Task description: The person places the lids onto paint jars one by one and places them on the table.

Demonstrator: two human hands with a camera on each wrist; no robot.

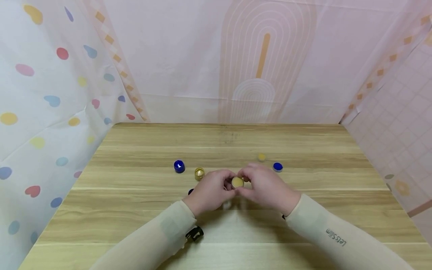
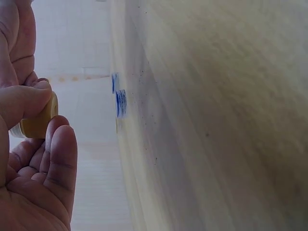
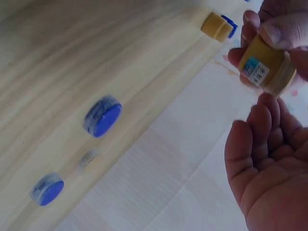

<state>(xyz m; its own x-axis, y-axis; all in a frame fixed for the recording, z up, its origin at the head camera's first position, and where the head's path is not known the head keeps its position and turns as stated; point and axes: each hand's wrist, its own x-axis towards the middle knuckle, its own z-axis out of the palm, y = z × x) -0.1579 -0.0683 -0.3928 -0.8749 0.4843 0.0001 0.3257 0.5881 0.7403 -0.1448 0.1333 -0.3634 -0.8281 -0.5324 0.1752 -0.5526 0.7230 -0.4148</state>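
Observation:
Both hands meet around a small yellow jar point(image 3: 264, 62) with a printed label. My left hand point(image 1: 210, 191) grips its body between thumb and fingers, as the left wrist view shows on the jar point(image 2: 38, 125). At the rim of its pale-edged yellow lid point(image 1: 237, 182), my right hand point(image 1: 270, 187) pinches with thumb and index finger; its other fingers are loosely bent in the right wrist view. The jar is held above the table, and the lid appears seated on it.
Left of the hands stand a blue jar point(image 1: 179, 166) and a gold jar point(image 1: 199, 174), with a dark item point(image 1: 191, 191) partly hidden. Beyond my right hand lie a yellow lid point(image 1: 261, 157) and a blue lid point(image 1: 278, 167). Another blue lid point(image 3: 103, 118) shows in the right wrist view.

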